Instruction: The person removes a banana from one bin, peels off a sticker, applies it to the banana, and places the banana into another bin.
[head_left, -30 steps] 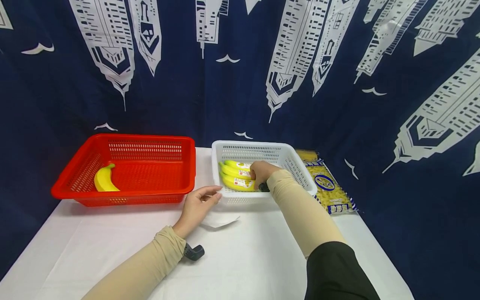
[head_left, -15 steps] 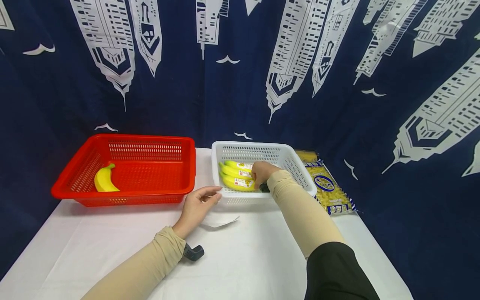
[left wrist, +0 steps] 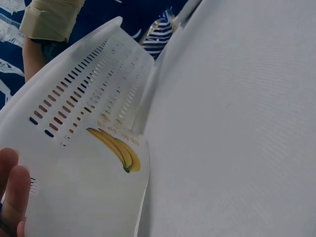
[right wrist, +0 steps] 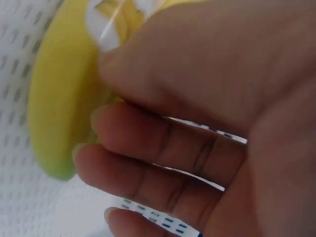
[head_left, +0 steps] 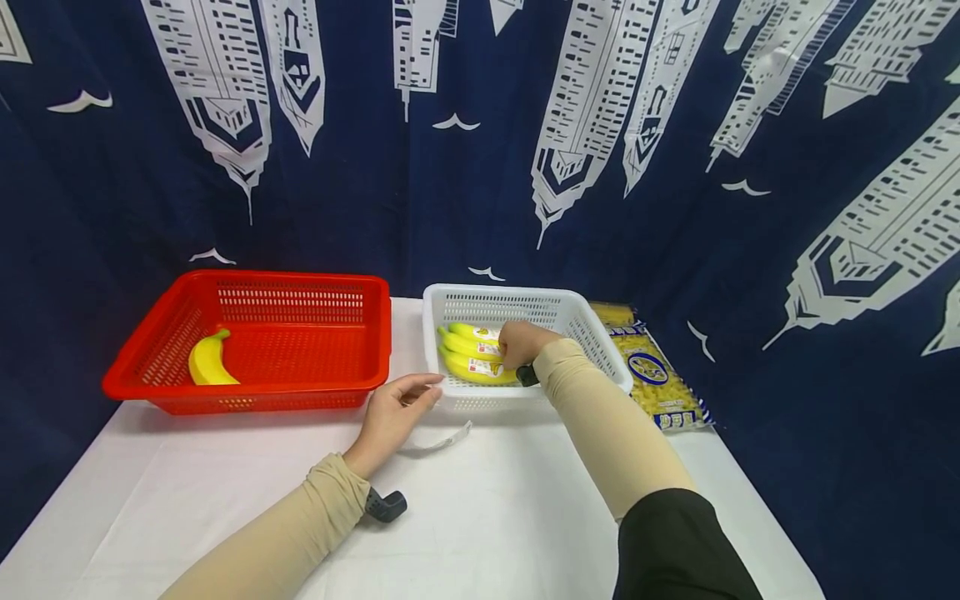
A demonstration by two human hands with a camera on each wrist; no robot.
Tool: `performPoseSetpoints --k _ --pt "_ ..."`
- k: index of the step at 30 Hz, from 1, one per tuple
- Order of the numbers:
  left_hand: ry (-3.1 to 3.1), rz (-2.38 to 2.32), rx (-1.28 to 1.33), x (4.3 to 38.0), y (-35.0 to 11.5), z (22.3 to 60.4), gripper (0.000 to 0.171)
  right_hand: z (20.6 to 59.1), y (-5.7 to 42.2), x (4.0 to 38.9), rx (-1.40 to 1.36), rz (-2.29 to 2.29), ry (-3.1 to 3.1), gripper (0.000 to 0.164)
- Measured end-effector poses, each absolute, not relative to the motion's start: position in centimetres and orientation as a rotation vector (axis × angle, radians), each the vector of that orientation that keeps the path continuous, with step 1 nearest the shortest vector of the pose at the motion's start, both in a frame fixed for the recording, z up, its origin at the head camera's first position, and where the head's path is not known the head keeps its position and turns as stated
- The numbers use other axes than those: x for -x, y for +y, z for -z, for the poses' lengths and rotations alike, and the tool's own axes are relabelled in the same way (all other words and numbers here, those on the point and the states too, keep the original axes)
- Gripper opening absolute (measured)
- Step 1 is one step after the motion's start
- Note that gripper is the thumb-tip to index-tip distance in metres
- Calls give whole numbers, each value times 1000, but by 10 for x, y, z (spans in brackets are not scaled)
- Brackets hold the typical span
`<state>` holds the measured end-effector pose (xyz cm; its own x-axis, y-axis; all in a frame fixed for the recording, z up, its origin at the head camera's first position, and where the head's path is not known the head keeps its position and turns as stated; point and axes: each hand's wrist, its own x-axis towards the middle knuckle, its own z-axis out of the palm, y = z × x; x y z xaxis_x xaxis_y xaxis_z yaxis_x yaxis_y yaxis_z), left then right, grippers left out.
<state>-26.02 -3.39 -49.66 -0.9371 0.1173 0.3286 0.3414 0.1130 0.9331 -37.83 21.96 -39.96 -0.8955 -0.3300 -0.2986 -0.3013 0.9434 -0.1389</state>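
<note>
My left hand [head_left: 399,412] touches the front left corner of the white basket [head_left: 495,390] with thumb and forefinger, and its fingertips [left wrist: 16,190] show beside that wall in the left wrist view. A white paper [head_left: 442,439] curls out below this hand. A picture of bananas [left wrist: 118,148] is seen on the basket's front in the left wrist view. Inside the basket lie yellow bananas [head_left: 472,367] with stickers. My right hand [head_left: 525,344] grips at their right end. The right wrist view has its thumb and forefinger pinching beside a banana [right wrist: 59,98]; the contact itself is hidden.
A red basket [head_left: 300,385] to the left holds one banana [head_left: 210,360]. Yellow-and-blue printed bags [head_left: 656,375] lie right of the white basket. White cloth covers the table [head_left: 495,517]; a dark blue patterned curtain [head_left: 465,200] hangs behind.
The white paper's free edge has curled up and its tip has drawn in a little. My right hand has shifted slightly left along the bananas. The left hand stays at the basket corner.
</note>
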Motion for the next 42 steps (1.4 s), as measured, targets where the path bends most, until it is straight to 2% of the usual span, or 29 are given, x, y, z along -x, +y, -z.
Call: performPoseSetpoints --k 6,15,22,27,33,38,40,42 --pt "-2211 1907 496 258 -35 495 26 395 205 376 573 238 2871 26" --pt "-2019 1934 619 253 -40 482 16 387 173 353 657 764 3017 21" --pt "-1869 1934 678 249 -57 450 14 388 151 313 743 1321 3090 14" --pt "-1819 1909 591 250 -97 417 17 401 129 290 908 1533 3126 9" --pt "-1743 2022 376 269 -167 382 24 412 107 281 1019 1464 3145 3" --pt "-1731 2221 146 293 -228 362 19 422 87 275 1228 1037 3211 23" --pt "-1885 2199 23 302 -252 357 21 426 80 273 1309 850 3236 29" --pt "-2130 2081 -75 312 -271 356 31 431 74 272 1344 700 3272 29"
